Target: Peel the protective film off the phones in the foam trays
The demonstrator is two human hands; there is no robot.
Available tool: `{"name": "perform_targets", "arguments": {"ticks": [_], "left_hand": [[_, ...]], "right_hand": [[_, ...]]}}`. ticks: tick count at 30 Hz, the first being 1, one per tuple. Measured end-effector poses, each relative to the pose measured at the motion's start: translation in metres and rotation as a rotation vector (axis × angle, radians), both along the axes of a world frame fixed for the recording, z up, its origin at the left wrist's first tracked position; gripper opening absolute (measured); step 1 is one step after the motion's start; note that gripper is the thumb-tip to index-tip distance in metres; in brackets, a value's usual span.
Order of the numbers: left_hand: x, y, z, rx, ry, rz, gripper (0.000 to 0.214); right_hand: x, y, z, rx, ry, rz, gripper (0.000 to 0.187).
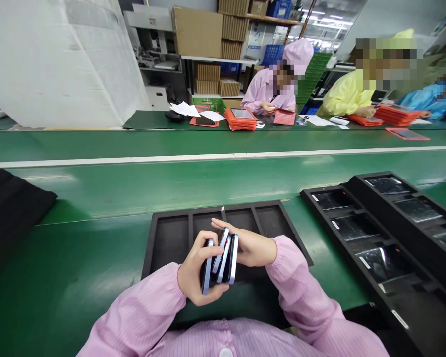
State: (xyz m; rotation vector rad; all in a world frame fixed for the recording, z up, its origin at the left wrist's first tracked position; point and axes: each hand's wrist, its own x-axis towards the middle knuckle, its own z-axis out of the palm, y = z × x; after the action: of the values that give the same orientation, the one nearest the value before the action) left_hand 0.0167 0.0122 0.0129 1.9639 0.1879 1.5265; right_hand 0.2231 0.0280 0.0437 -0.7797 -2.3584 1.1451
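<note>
Both hands meet just in front of my chest, over the near edge of a black compartment tray. My left hand is wrapped around a fan of several dark phones standing on edge, their silver rims showing. My right hand presses against the right side of the same stack, its fingers curled over the top phones. The tray's visible compartments hold nothing. I wear pink striped sleeves.
Two long black trays with bagged phones lie to my right. A black mat sits at the left. A green conveyor belt runs across. Beyond it, three seated people handle red trays; shelves with cardboard boxes stand behind.
</note>
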Motion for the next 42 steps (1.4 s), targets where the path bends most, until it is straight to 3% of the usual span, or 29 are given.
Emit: {"name": "perform_targets", "arguments": {"ticks": [5, 10, 14, 18, 20, 23, 26, 29, 31, 38, 42], "left_hand": [[0.001, 0.005, -0.009, 0.076, -0.024, 0.085, 0.07], [-0.004, 0.022, -0.017, -0.03, 0.046, -0.076, 0.093], [-0.013, 0.035, -0.014, -0.217, 0.127, -0.248, 0.111], [-0.021, 0.043, -0.006, -0.18, 0.155, -0.225, 0.104], [-0.022, 0.043, -0.005, -0.148, 0.139, -0.177, 0.101], [-0.018, 0.039, -0.009, -0.157, 0.102, -0.124, 0.099], [-0.01, 0.035, -0.018, -0.22, 0.029, -0.141, 0.103], [-0.007, 0.033, -0.025, -0.283, -0.019, -0.187, 0.111], [-0.008, 0.032, -0.027, -0.305, -0.015, -0.201, 0.113], [-0.016, 0.035, -0.025, -0.421, -0.024, -0.192, 0.108], [-0.017, 0.041, -0.029, -0.384, -0.023, -0.177, 0.108]], "right_hand": [[0.001, 0.016, 0.016, 0.024, -0.057, 0.023, 0.095], [-0.001, 0.032, 0.01, -0.042, -0.122, 0.045, 0.099], [-0.008, 0.035, 0.008, 0.005, -0.228, -0.158, 0.091], [-0.009, 0.019, -0.001, -0.116, -0.012, -0.304, 0.079], [-0.007, 0.005, -0.009, -0.205, 0.118, -0.24, 0.086], [-0.011, -0.016, -0.02, -0.257, 0.202, -0.102, 0.114], [-0.029, -0.031, -0.029, -0.228, 0.282, -0.205, 0.134], [-0.049, -0.036, -0.035, -0.147, 0.359, -0.482, 0.116], [-0.056, -0.034, -0.034, -0.106, 0.357, -0.557, 0.101], [-0.046, -0.019, -0.025, 0.107, 0.219, -0.504, 0.089], [-0.05, -0.01, -0.038, 0.081, 0.307, -0.455, 0.094]]}}
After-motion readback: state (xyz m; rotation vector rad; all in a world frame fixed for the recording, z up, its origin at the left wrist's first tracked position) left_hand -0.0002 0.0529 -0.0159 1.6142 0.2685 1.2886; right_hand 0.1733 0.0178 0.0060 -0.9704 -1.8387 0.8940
